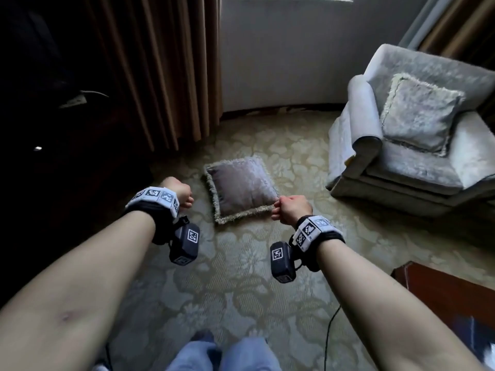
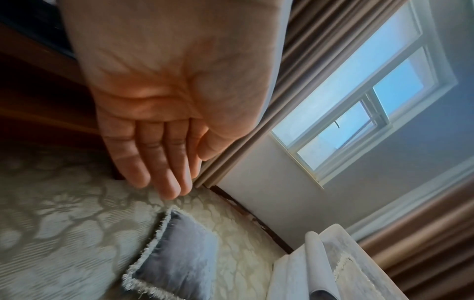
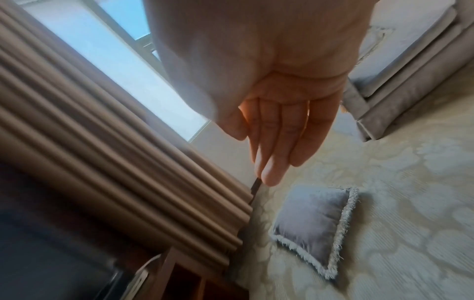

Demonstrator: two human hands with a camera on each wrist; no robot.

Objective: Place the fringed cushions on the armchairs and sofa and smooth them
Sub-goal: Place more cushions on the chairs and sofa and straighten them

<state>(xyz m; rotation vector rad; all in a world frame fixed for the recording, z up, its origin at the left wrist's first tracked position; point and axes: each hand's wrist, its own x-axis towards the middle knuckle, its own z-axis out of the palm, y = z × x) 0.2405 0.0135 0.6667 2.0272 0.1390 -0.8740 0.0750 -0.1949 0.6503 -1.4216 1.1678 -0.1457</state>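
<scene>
A grey cushion (image 1: 241,187) with a pale fringe lies flat on the patterned carpet, also seen in the wrist views (image 2: 177,257) (image 3: 313,221). A second fringed cushion (image 1: 420,113) leans against the back of the grey armchair (image 1: 356,135) at the right. My left hand (image 1: 182,191) hangs in the air left of the floor cushion, with its fingers (image 2: 159,162) straight, together and empty. My right hand (image 1: 289,207) hovers over the cushion's near right corner. Its fingers (image 3: 274,154) point down, relaxed and holding nothing. Neither hand touches the cushion.
Brown curtains (image 1: 160,70) hang at the back left beside a white wall under a window. Dark furniture fills the left side. A dark wooden table corner (image 1: 442,298) juts in at the lower right. A black cable (image 1: 330,330) runs across the carpet near my legs.
</scene>
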